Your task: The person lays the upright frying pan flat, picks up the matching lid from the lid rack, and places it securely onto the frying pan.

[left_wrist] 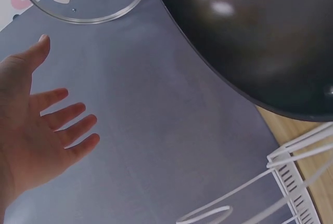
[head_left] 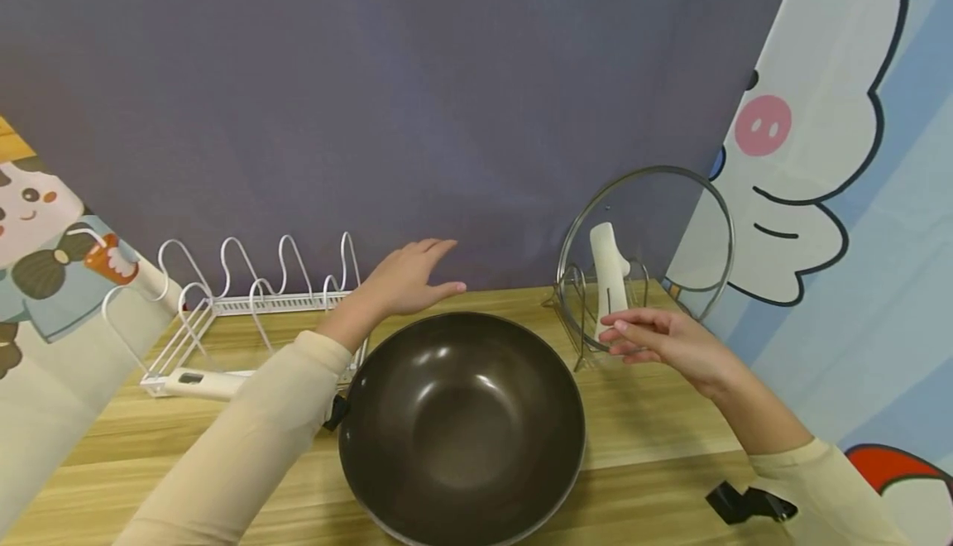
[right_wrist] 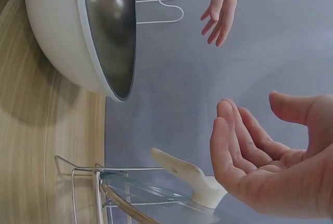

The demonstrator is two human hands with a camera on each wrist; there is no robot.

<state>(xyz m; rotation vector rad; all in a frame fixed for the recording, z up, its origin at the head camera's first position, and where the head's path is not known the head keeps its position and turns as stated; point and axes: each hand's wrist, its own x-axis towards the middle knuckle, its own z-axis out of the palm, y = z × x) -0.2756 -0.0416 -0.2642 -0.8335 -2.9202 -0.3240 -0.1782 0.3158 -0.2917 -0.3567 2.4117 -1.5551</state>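
Head view, left to right: a white wire rack stands at the table's back left, and a white handle lies before it. The left hand hovers flat and empty, fingers spread, above the far rim of the dark wok at the front edge. The right hand, relaxed and holding nothing, is just in front of the glass lid, upright in its wire stand at the back right. The lid's white handle runs vertically, nearest the right fingertips; whether they touch it is unclear.
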